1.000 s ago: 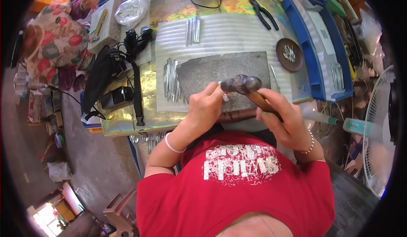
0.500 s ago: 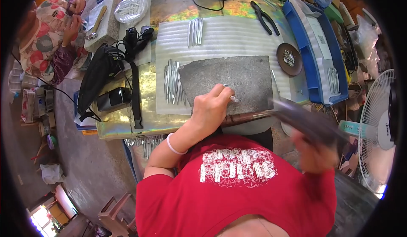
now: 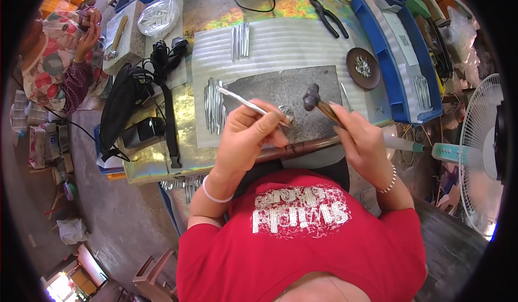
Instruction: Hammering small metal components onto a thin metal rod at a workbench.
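Observation:
My left hand (image 3: pixel 240 140) pinches a thin silver metal strip (image 3: pixel 237 97), tilted above the near left part of a dark grey stone slab (image 3: pixel 259 83). In my right hand (image 3: pixel 364 140) is the wooden handle of a hammer, its dark rounded head (image 3: pixel 311 97) over the slab's right half. A small shiny crumpled piece (image 3: pixel 286 110) shows beside my left fingertips; what it is I cannot make out. Left of the slab lies a bundle of silver strips (image 3: pixel 214 107), and a smaller bundle (image 3: pixel 240 41) lies farther back on the white foam sheet (image 3: pixel 280 43).
A brown round dish (image 3: pixel 362 69) of small metal bits and black-handled pliers (image 3: pixel 328 17) are at the right, before a blue tray (image 3: pixel 399 99). A black bag (image 3: pixel 124 97) lies left. A fan (image 3: pixel 480 151) stands far right. Another person (image 3: pixel 59 59) sits at the far left.
My left hand has lifted off the slab and moved left, with the strip now showing. The hammer, blurred at the right before, has swung inward over the slab.

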Demonstrator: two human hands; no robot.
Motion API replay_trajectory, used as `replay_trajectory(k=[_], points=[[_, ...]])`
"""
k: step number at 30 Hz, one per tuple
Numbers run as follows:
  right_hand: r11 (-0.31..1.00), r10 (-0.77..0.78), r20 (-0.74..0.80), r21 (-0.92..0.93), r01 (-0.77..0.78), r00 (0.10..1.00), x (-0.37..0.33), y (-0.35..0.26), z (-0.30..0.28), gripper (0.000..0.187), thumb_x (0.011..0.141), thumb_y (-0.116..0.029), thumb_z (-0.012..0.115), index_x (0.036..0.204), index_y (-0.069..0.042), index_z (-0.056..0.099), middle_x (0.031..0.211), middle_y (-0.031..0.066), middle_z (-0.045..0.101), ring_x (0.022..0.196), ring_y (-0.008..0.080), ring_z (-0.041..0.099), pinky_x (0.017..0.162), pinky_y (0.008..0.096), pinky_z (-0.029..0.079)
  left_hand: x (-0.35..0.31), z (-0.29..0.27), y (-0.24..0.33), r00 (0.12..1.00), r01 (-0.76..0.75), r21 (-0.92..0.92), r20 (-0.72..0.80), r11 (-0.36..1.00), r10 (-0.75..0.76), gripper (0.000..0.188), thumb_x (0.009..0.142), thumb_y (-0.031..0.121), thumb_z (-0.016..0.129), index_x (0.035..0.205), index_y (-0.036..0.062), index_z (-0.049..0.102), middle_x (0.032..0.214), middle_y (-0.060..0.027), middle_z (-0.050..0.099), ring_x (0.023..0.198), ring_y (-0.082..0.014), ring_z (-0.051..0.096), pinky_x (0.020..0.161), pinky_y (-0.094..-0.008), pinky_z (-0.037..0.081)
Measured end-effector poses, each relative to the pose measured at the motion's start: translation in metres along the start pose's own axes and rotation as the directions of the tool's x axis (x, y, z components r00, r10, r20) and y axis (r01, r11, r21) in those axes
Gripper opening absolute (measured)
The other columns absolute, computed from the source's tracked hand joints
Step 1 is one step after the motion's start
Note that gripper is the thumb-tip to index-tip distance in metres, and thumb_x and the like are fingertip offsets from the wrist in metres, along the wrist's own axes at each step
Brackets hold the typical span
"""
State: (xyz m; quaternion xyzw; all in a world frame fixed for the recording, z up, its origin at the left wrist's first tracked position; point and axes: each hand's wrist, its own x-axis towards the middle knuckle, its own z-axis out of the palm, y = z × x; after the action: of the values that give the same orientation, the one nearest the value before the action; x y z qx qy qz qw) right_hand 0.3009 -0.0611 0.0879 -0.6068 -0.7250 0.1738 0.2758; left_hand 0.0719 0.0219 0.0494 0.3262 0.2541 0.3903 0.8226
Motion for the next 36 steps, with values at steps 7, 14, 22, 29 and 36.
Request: replay_trajectory(k=[7, 14, 22, 29, 36], points=[[0.970, 0.078, -0.009, -0.232, -0.078, 0.997, 0.006, 0.025, 0.037, 0.036, 0.084, -0.006, 0.058, 0.120, -0.006, 0.054, 0.095, 0.0170, 0.056, 0.080, 0.0334, 0.059, 0.067, 0.0415, 0.048, -0.005, 0.005, 0.009, 0.998, 0.023, -0.217, 0.066, 0.976, -0.009, 0.012, 0.094, 0.012, 0.056, 0.098, 0.0008, 0.057, 0.091, -0.0117, 0.064, 0.063, -0.0151, 0.065, 0.056, -0.0242, 0.055], [0.921, 0.261, -0.157, -0.256, -0.295, 0.952, 0.011, 0.101, 0.029, 0.023, 0.084, -0.009, 0.057, 0.106, -0.002, 0.055, 0.096, 0.0182, 0.057, 0.084, 0.0367, 0.059, 0.071, 0.0445, 0.047, -0.007, 0.012, 0.009, 1.000, 0.005, -0.006, -0.006, 1.000, -0.005, 0.022, 0.092, 0.008, 0.057, 0.112, 0.0015, 0.050, 0.085, -0.0141, 0.064, 0.061, -0.0166, 0.064, 0.053, -0.0229, 0.052], [0.802, 0.315, -0.076, -0.512, -0.308, 0.946, 0.017, 0.118, 0.046, 0.016, 0.078, -0.006, 0.058, 0.089, -0.002, 0.047, 0.091, 0.0179, 0.054, 0.077, 0.0399, 0.060, 0.067, 0.0490, 0.049, -0.023, -0.001, 0.009, 0.991, -0.068, 0.271, -0.097, 0.960, 0.097, 0.015, 0.096, 0.010, 0.050, 0.105, -0.0010, 0.051, 0.085, -0.0129, 0.065, 0.064, -0.0157, 0.064, 0.059, -0.0237, 0.052], [0.824, 0.310, -0.074, -0.476, -0.307, 0.948, 0.016, 0.125, 0.036, 0.016, 0.077, -0.007, 0.059, 0.087, -0.001, 0.047, 0.084, 0.0170, 0.057, 0.076, 0.0384, 0.061, 0.065, 0.0481, 0.048, -0.041, -0.013, 0.017, 0.981, 0.003, 0.476, -0.174, 0.879, 0.090, 0.020, 0.092, 0.004, 0.056, 0.109, -0.0044, 0.054, 0.079, -0.0086, 0.064, 0.062, -0.0100, 0.060, 0.056, -0.0189, 0.047], [0.910, 0.374, -0.157, 0.250, -0.329, 0.914, 0.004, 0.033, -0.007, 0.012, 0.078, 0.001, 0.060, 0.089, -0.001, 0.055, 0.067, 0.0048, 0.057, 0.054, 0.0106, 0.054, 0.050, 0.0252, 0.041, -0.048, -0.006, 0.015, 0.999, -0.003, 0.522, -0.041, 0.853, 0.028, 0.020, 0.095, 0.006, 0.050, 0.110, -0.0053, 0.057, 0.068, -0.0062, 0.061, 0.059, -0.0082, 0.058, 0.054, -0.0187, 0.046]])
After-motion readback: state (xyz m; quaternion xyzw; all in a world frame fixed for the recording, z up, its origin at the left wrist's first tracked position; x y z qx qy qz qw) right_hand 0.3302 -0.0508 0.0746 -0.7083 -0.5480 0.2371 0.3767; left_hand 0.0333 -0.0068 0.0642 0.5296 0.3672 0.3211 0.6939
